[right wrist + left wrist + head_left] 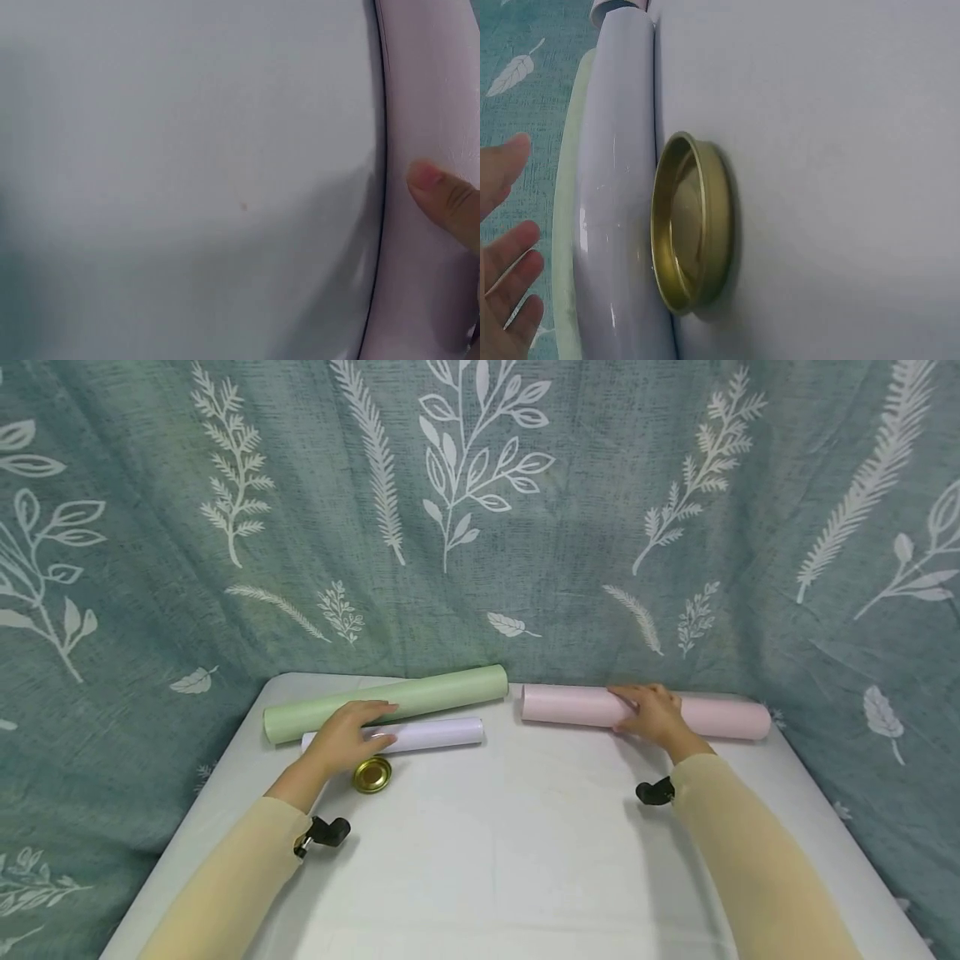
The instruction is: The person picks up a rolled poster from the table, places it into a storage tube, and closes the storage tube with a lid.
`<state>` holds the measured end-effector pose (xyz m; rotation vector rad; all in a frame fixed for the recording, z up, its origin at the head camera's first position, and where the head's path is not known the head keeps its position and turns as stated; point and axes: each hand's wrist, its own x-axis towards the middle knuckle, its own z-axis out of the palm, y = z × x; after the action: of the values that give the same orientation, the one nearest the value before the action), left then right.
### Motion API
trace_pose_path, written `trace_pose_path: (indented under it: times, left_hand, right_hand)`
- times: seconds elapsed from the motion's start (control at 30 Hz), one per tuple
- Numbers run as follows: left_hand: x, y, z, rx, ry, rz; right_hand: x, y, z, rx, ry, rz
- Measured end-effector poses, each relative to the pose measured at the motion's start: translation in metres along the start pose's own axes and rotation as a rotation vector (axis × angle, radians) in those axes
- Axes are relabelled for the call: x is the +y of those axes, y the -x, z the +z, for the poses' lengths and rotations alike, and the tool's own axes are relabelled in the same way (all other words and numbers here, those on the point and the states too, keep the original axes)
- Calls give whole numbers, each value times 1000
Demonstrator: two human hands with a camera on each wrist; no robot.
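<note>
A pink paper roll (570,705) lies at the back right of the table. My right hand (652,714) grips it near its middle, thumb on the near side and fingers over the top; in the right wrist view the thumb (442,196) presses on its surface. At the back left, my left hand (348,735) reaches over a glossy pale lavender roll (438,735), fingers spread and holding nothing. Behind that lies a longer light green roll (450,689), slanted. A shallow gold metal lid (716,225) sits just in front of the lavender roll, beneath the left wrist.
The rolls lie on a table with a white cover (495,852). A teal curtain with white leaf prints (585,527) hangs behind the table and down both sides. Each wrist carries a small black camera mount (330,832).
</note>
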<state>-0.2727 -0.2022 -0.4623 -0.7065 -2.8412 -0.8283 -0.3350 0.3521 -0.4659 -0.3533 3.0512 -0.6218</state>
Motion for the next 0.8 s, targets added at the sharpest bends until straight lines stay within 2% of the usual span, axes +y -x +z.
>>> trace_pose_path:
  times: [0.33,0.57,0.67,0.8]
  left_hand:
    - [-11,17,-2,61,-1,13]
    - [-16,20,0,78,4,25]
    - [-16,21,2,83,-14,49]
    - [-17,22,5,84,-24,49]
  right_hand:
    - [-3,15,-13,-21,57,-48]
    - [-9,25,-21,-32,102,-131]
    - [-12,30,-24,-38,131,-146]
    - [-20,37,-29,-50,147,-139]
